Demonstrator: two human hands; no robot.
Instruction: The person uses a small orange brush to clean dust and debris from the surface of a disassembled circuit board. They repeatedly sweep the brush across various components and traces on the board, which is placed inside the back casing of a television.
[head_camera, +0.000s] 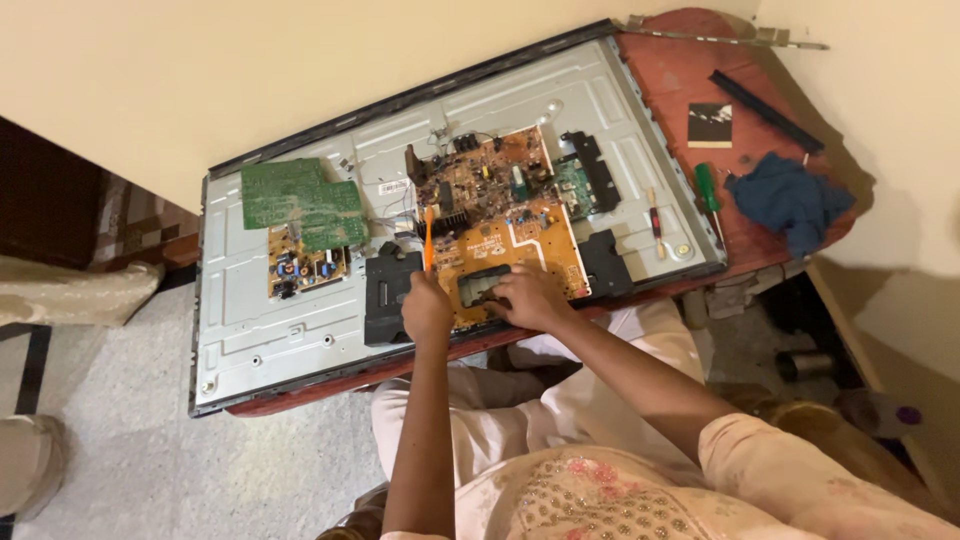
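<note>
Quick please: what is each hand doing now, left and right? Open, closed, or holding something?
Left hand: closed around an orange tool, its tip over the orange circuit board.
Right hand: holding nothing visible, fingers resting on that board.

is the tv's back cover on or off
Off. The television panel lies face down with bare metal and its orange circuit board and green circuit board exposed. No cover is seen on it.

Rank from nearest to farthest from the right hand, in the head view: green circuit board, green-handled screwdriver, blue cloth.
From the right hand:
1. Green-handled screwdriver, up right on the red table.
2. Green circuit board, far left on the panel.
3. Blue cloth, far right.
</note>
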